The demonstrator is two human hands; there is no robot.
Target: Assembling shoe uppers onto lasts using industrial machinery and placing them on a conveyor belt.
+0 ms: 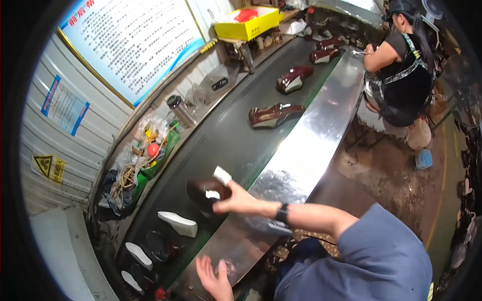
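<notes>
My right hand [240, 199], a dark band on its wrist, reaches across the metal ledge to the conveyor belt. Its fingers and thumb close on a dark brown shoe upper [198, 193] with white parts, slightly blurred. The finger side of the grip is partly hidden. Over the near end of the ledge is my left hand [216, 278], fingers spread and holding nothing. Just beyond it on the belt lie a white shoe-shaped piece [178, 223] and a dark shoe piece [158, 246]. Two more white sole-shaped pieces [139, 256] rest at the belt's near left.
Several glossy maroon shoes [276, 115] sit farther along the belt [233, 138]. Along its right side runs the shiny metal ledge [301, 150]. A flask [181, 110] and a bin of plastic and cord [145, 165] line the wall side. A co-worker [401, 70] sits at the far right.
</notes>
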